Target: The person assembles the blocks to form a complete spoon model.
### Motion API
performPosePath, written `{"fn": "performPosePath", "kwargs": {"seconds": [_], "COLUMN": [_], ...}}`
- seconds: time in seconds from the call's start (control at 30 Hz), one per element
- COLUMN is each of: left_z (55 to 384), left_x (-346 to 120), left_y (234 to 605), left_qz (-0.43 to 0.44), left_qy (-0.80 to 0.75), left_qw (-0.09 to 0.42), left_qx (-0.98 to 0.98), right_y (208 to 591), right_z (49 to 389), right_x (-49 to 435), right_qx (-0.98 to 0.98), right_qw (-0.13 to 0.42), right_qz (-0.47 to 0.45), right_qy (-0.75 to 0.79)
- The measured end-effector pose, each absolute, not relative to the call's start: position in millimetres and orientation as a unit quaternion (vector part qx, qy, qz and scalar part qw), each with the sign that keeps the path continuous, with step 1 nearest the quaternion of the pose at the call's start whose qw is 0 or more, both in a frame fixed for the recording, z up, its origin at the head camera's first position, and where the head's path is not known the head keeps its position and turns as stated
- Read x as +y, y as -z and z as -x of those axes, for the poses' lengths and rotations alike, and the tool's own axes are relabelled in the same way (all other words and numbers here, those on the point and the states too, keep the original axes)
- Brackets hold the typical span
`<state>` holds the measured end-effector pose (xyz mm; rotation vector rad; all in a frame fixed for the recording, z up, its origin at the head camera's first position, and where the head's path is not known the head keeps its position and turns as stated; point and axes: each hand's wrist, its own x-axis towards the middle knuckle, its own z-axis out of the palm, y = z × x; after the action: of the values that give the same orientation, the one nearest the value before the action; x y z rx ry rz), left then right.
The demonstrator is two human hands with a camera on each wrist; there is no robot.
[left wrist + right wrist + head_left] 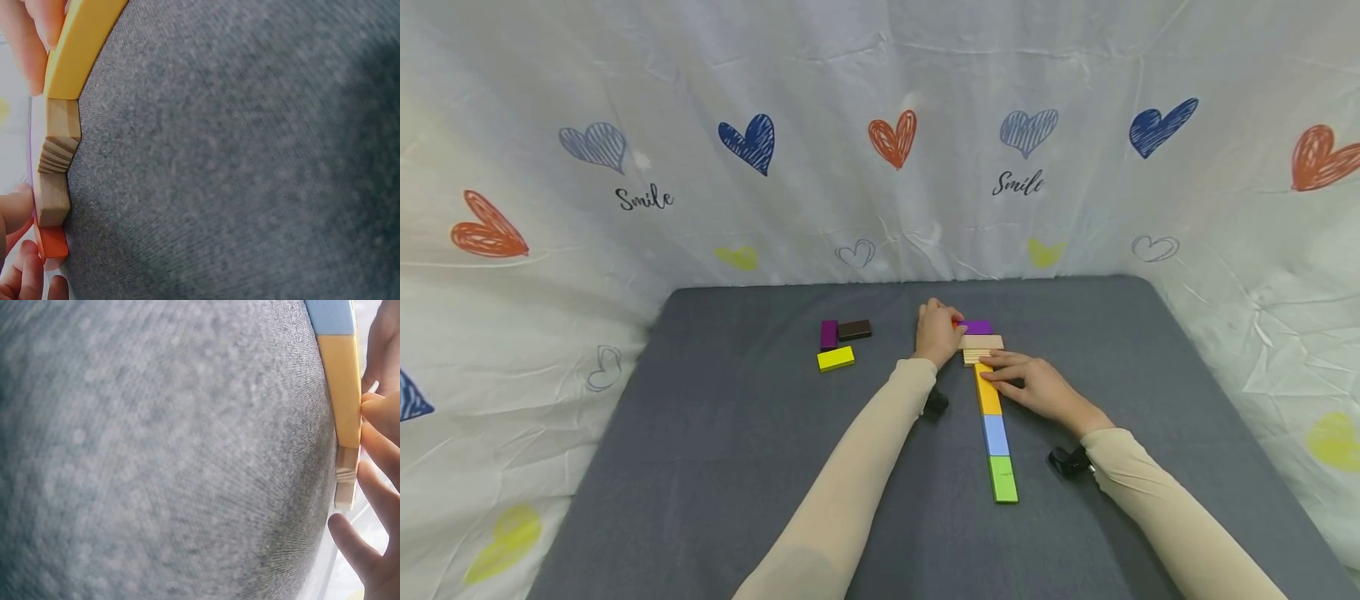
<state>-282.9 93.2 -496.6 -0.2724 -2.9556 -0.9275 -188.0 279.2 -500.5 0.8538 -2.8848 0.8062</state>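
Two hands: left hand [937,332] pinches a smooth orange block [51,242], right hand [1033,385] presses flat on the yellow bar [987,390].

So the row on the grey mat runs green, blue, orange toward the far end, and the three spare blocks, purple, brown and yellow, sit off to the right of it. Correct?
Not quite: the spare purple block, brown block and yellow block lie to the left of the row, as the head view shows. The rest holds: green block, blue block, then orange block on the grey mat.
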Motion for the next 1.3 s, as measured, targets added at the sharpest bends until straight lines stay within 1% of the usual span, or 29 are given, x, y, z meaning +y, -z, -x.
{"fn": "performPosePath", "kwargs": {"seconds": [0.33,0.57,0.7,0.83,1.0,1.17,1.3], "left_z": [281,283,288,294,302,304,301], "left_x": [88,59,26,-16,-75,-126,-151], "left_y": [494,481,476,473,477,485,494], "left_qz": [0.111,0.14,0.156,0.159,0.15,0.144,0.141], "left_qy": [0.322,0.355,0.383,0.402,0.396,0.4,0.406], "left_qw": [0.017,0.032,0.046,0.051,0.043,0.019,-0.01], "left_qx": [-0.94,-0.924,-0.909,-0.9,-0.905,-0.905,-0.903], "right_y": [501,504,505,504,503,502,501], "right_z": [184,185,185,187,188,187,186], "right_x": [278,278,278,277,277,279,280], "right_qx": [-0.93,-0.93,-0.929,-0.927,-0.927,-0.929,-0.93], "right_qw": [0.006,0.015,0.019,0.017,0.015,0.014,0.015], "right_qz": [-0.262,-0.263,-0.266,-0.271,-0.275,-0.269,-0.265], "right_qy": [-0.259,-0.258,-0.257,-0.26,-0.255,-0.253,-0.253]}}
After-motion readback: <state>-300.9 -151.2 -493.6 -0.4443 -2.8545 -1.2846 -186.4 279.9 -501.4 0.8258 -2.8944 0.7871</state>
